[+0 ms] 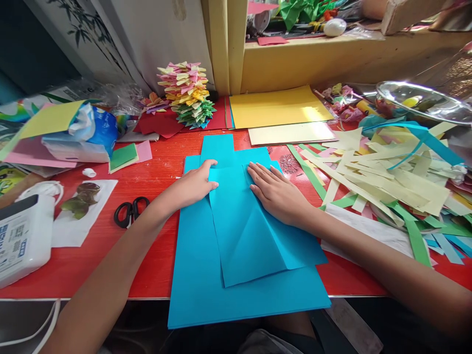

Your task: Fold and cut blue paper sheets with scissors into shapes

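Observation:
A sheet of blue paper (243, 236), creased and partly folded, lies over a larger stack of blue paper (199, 295) that overhangs the table's front edge. My left hand (197, 184) rests at the sheet's upper left edge, thumb and forefinger apart; its other fingers are mostly hidden. My right hand (278, 194) lies flat on the upper right of the sheet, fingers stretched out and touching the paper. Above my hands a narrow blue strip (217, 147) sticks out toward the back. Black-handled scissors (131, 211) lie left of the stack, their blades partly behind my left forearm.
Cut paper strips (391, 172) pile up at the right, near a shiny metal bowl (424, 101). At the back stand a folded-paper model (190, 93) and yellow sheets (276, 108). A white device (27, 236) and a tissue pack (84, 132) sit on the left.

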Available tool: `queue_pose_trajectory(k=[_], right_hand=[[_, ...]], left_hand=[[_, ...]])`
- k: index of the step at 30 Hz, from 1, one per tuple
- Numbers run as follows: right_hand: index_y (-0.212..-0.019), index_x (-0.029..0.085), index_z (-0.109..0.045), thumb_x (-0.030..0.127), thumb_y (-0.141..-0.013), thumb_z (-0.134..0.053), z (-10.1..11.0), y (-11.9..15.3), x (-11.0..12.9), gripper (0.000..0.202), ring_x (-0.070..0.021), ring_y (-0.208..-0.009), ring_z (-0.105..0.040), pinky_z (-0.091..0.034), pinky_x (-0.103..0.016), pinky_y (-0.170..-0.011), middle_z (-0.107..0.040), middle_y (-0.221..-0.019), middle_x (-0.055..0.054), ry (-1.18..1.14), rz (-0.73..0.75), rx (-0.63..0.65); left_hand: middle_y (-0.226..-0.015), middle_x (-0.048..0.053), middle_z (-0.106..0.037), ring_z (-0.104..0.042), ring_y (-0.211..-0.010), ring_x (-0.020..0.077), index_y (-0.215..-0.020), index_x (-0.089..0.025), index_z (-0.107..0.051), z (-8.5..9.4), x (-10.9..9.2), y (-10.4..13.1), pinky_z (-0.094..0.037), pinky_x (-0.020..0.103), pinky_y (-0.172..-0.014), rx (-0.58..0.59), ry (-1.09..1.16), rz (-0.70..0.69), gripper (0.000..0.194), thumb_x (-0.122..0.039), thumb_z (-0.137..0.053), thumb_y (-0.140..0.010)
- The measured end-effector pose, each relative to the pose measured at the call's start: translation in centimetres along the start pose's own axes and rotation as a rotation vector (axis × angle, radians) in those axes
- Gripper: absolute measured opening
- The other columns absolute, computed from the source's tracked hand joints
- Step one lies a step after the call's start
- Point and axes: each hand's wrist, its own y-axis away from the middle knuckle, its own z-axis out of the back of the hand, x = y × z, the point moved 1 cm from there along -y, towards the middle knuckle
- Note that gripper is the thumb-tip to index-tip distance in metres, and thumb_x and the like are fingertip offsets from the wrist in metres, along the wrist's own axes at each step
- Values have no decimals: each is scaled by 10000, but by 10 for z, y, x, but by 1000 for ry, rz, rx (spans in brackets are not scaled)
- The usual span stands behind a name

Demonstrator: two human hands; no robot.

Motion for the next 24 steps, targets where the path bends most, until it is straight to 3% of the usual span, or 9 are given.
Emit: queue_pose_trajectory(k=[7,14,16,21,24], right_hand=[[-1436,98,-243,443,-961,-114,0,0,-1,601,-188,-1390,-139,-149,-424,-1139,-188,-1501,-75,-25,-1,-5],[-1429,73,-259,472,-954,-166,5,0,0,627,-204,-1387,-156,-154,-395,-1145,-216,-1495,-90,-36,-32,-30],[-1429,65,-254,474,-954,-163,4,0,1,633,-210,-1388,-150,-149,-401,-1146,-207,-1497,-97,-10,-12,-10],[-1436,62,-227,445,-963,-120,0,-1,2,618,-201,-1391,-134,-150,-392,-1144,-185,-1502,-94,24,-40,9],[-1434,57,-230,429,-966,-112,0,-1,3,610,-203,-1391,-134,-147,-391,-1143,-189,-1501,-96,38,-58,5]], left_hand=[[-708,11,-490,-494,-605,182,-1359,-260,-306,-1,1,-1,-329,256,-513,-7,11,-9,593,-368,-486,-805],[-743,16,-499,-513,-716,184,-1302,-199,-356,-1,-5,-2,-352,258,-632,-387,28,-84,463,-284,-423,-852],[-735,8,-490,-499,-699,174,-1321,-184,-321,-1,-6,-3,-349,251,-625,-365,29,-79,508,-307,-447,-844],[-667,-20,-438,-420,-566,137,-1400,-182,-167,-1,-9,0,-275,224,-513,-145,6,19,690,-336,-502,-817],[-652,-17,-447,-412,-548,138,-1418,-164,-116,-2,-10,2,-257,227,-504,-134,-32,54,724,-326,-493,-821]])
